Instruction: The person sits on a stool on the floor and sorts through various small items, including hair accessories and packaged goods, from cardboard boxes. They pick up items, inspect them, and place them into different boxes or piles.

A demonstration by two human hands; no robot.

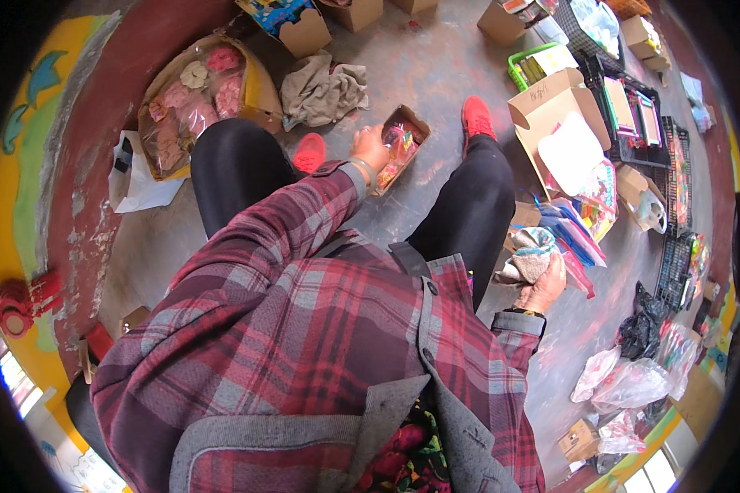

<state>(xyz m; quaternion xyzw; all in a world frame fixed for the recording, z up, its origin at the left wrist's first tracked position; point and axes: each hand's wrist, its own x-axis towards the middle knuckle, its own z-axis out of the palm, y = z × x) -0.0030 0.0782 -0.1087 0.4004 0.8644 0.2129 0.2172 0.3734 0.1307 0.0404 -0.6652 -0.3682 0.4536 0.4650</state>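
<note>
My left hand (370,146) reaches down between my red shoes and grips the edge of a small open cardboard box (403,141) filled with colourful packets, which rests on the grey floor. My right hand (544,287) hangs at my right side and holds a bunched grey and teal cloth (530,253). Both arms wear a red plaid sleeve. My black-trousered legs stand either side of the small box.
A crumpled beige cloth (325,90) lies beyond the small box. A big carton of pink plush items (193,103) stands at left. At right are an open cardboard box (555,107), black crates (641,115), stacked colourful folders (575,234) and plastic bags (629,382).
</note>
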